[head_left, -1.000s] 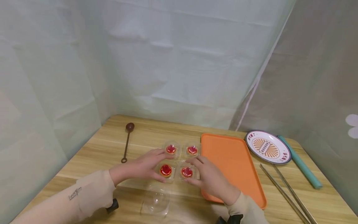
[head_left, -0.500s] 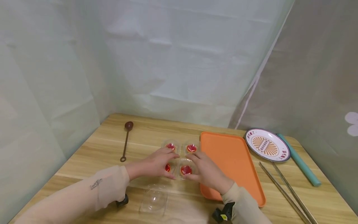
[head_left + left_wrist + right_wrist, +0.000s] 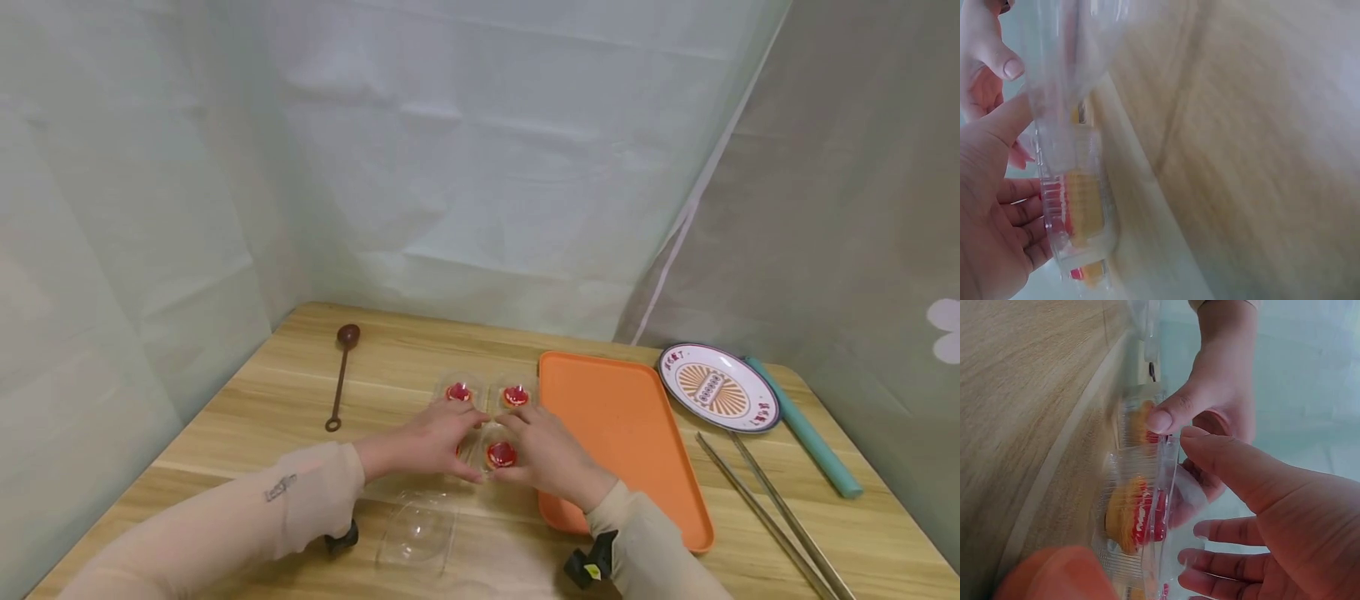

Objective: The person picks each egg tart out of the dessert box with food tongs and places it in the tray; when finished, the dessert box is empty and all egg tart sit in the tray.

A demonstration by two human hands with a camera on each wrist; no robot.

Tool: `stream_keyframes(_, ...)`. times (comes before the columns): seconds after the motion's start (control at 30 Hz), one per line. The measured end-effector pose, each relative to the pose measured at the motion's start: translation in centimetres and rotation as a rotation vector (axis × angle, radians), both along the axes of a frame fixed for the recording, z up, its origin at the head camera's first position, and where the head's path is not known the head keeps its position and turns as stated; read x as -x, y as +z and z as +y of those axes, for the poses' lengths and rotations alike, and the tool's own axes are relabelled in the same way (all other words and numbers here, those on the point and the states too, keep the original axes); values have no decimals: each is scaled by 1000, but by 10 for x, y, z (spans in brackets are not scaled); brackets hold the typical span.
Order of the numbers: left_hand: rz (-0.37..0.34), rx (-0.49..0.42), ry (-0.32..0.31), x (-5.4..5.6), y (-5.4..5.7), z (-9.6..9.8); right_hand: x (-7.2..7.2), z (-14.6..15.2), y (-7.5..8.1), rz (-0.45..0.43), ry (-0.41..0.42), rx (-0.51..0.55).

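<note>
While left hand (image 3: pixel 427 437) and right hand (image 3: pixel 551 454) flank clear plastic packaging (image 3: pixel 1116 562) of red-topped tarts (image 3: pixel 501 455), their fingers lie relaxed, parted from the thumbs; thumb contact with the packaging seems likely, though partly obscured. Location: wooden table (image 3: pixel 262 400), just beside orange tray (image 3: pixel 622 433). Nearer the person: clear domed plastic piece (image 3: pixel 416 533).

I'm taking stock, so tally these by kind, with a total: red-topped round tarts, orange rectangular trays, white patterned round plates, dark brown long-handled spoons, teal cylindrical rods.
Red-topped tarts: 4 (one mostly behind the left hand)
Orange tray: 1
White plate: 1
Brown spoon: 1
Teal rod: 1
Total: 8
</note>
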State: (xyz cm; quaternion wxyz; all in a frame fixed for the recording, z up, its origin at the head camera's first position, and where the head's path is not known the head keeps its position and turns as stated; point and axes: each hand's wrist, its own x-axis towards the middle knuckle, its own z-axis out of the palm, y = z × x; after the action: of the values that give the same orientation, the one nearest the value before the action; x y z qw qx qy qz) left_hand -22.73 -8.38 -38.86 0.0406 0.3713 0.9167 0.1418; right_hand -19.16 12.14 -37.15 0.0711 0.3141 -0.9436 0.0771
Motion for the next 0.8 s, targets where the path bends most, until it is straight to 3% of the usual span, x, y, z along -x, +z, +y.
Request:
stream_keyframes(0.3, -36, -51, 46, 2, -6, 5, 4, -4, -6, -57, -40, -29)
stream_keyframes(0.8, -50, -83, 63, 1, -9, 4, 5, 1, -6, -40, -25, 31)
